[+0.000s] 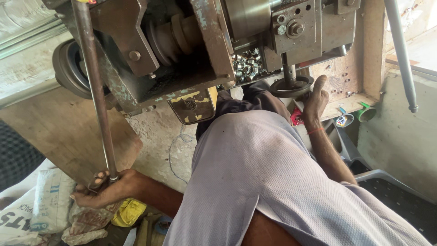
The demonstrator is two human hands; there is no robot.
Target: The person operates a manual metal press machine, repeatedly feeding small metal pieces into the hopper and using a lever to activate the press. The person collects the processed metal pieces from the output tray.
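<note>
- Machine (182,50): heavy worn metal body with flaking grey-green paint, filling the upper part of the view; a stepped pulley (170,36) sits in its open middle, a dark round wheel (68,68) on its far left side.
- Person's trunk: pale grey shirt (273,182) over dark trousers (246,102), bent towards the machine, covering the lower centre.
- Sacks (43,205): white printed bags and crumpled cloth, lower left corner, with a yellow rag (129,212) just beside the left wrist.
- Long metal rod (95,91): thin, rusty brown, running from the top edge of the view steeply down to the left hand, passing in front of the machine.
- Grey pipe (400,50): slanting down the right side, well apart from both hands.
- Handwheel (291,86): small, dark, round, on a short shaft beneath the machine's right part.
- Left hand (102,187): clenched around the lower end of the long metal rod, fingers wrapped, at the lower left.
- Right hand (316,98): reaching up, fingers at the rim of the handwheel and thumb raised; whether it grips the rim cannot be told. A red thread (315,131) circles its wrist.
- Small metal parts (248,64): a heap of shiny short rings in the machine's tray, left of the handwheel.
- Green cup (366,112) and small tin (343,120): on a ledge right of the right hand.
</note>
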